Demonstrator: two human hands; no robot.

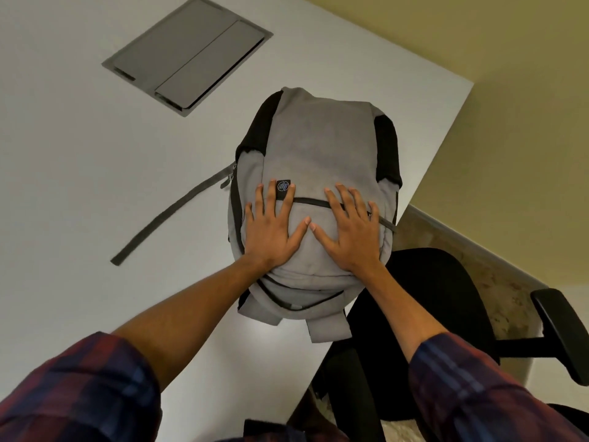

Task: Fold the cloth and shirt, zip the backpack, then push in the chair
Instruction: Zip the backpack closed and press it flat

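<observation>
A grey backpack (318, 148) with black side panels lies flat on the white table (70, 173), its front facing up. My left hand (271, 228) and my right hand (350, 231) rest flat on its lower front, fingers spread, thumbs nearly touching. The front pocket zip line runs under my fingers and looks closed. A grey strap (169, 215) trails off the bag's left side across the table. The black office chair (424, 317) stands at the table's right edge, its seat partly out from under the table. No cloth or shirt shows.
A grey cable hatch (188, 54) is set into the tabletop at the back left. The chair's black armrest (561, 333) sticks out at the right. Beyond the table edge are a yellow wall (494, 59) and a speckled floor.
</observation>
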